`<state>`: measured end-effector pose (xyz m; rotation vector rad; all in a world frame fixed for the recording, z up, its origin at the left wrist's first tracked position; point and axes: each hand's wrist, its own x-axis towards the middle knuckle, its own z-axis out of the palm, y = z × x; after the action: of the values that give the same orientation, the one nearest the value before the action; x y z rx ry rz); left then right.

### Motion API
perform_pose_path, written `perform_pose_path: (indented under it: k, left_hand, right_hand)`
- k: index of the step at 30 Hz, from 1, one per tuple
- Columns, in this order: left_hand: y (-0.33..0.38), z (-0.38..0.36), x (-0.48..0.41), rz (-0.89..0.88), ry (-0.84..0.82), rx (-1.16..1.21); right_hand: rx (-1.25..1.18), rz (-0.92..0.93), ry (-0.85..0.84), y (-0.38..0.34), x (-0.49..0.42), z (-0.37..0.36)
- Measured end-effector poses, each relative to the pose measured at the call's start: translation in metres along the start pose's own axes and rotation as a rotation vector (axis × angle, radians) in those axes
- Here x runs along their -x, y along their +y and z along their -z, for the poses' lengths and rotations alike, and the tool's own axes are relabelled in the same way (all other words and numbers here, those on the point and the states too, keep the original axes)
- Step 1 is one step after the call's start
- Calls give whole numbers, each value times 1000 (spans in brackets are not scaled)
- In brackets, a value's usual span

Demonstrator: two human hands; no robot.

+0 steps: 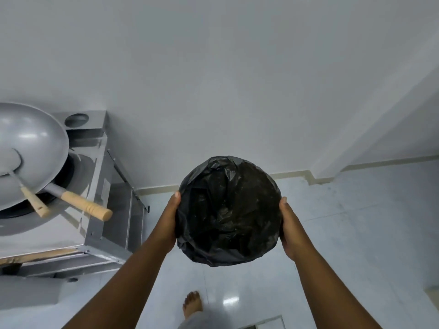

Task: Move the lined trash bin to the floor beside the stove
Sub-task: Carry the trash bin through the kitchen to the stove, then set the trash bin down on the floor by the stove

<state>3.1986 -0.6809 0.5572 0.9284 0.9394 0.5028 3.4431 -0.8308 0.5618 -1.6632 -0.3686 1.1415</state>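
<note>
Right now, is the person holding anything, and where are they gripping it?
Yes: the trash bin, lined with a black bag, is held by both hands at opposite sides of its rim, left hand and right hand.

Both arms reach forward, the left hand (169, 218) and right hand (291, 227) facing palm-inward, fingers (283, 201) extended.

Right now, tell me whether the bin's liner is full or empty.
Looks empty: the black liner sags crumpled into the trash bin with no rubbish visible; the dark bottom is hard to see. Both hands grip its sides.
</note>
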Motion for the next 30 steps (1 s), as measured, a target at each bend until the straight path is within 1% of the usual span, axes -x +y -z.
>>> perform_pose_path:
  k: [4,9,15,18,22,25,30]
  left_hand:
    - [-15,17,-39,53,59,-32]
    - [-65,49,-87,140,122,-17]
    - [-171,100,-160,329,121,-54]
    - [-235,120,-192,403,142,-49]
    - [-306,139,-233,470,186,-65]
    - [-346,149,-260,503,198,-50]
    - [-390,163,-281,534,229,-21]
  right_hand:
    - [11,-85,-35,19,-57,-17]
    - [59,-174,-125,62,-131,-36]
    - [100,-333,-151,154,-228,-50]
    - [116,-400,-184,217,-270,-54]
    - [157,-463,-173,304,-319,-55]
    - [183,-498,-187,350,-345,-56]
    - [222,-523,-214,395,-362,-61]
